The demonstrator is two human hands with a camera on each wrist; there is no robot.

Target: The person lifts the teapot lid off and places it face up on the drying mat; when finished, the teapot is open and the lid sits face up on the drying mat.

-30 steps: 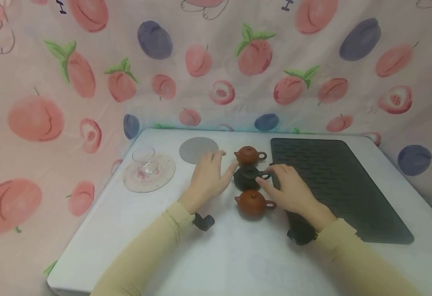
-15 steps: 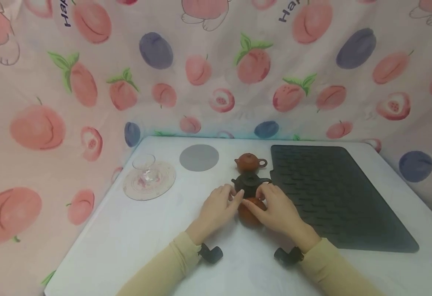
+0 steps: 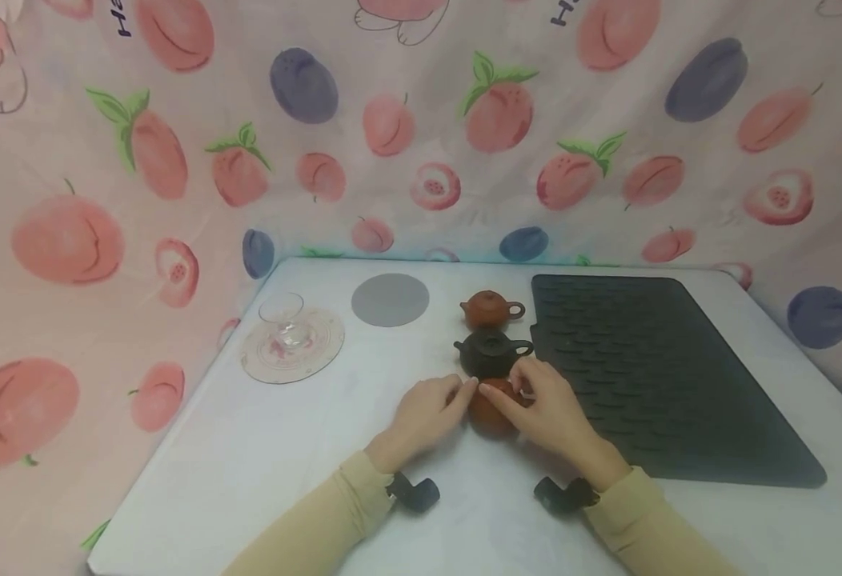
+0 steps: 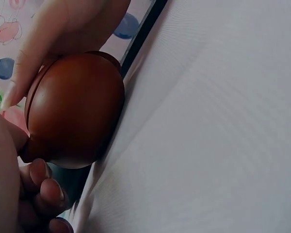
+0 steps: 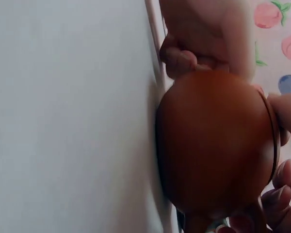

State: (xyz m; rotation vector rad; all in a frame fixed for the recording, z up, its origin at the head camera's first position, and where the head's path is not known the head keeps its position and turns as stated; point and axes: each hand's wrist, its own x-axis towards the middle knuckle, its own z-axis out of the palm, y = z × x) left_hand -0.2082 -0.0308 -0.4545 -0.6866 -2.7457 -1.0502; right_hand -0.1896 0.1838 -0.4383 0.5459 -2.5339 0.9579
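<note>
Three small teapots stand in a row in the head view: a reddish-brown far one (image 3: 488,310), a black one (image 3: 489,354) in the middle, and a reddish-brown near one (image 3: 491,414). Both hands are at the near teapot. My left hand (image 3: 427,414) pinches its spout, thumb above and fingers curled below in the left wrist view, where the round brown body (image 4: 77,111) sits low over the white surface. On the opposite side, my right hand (image 3: 556,412) grips the handle, fingers curled at it below the teapot body (image 5: 213,145). The hands partly hide the lid.
A large dark ridged mat (image 3: 651,376) lies to the right of the teapots. At the left, a clear stemmed glass (image 3: 290,334) stands on a round patterned mat (image 3: 258,364). A grey disc (image 3: 390,300) lies at the back of the white table (image 3: 248,480).
Both hands have drawn back from beside the black teapot toward me and closed in on the near teapot, now holding its spout and handle. The black teapot stands behind, released.
</note>
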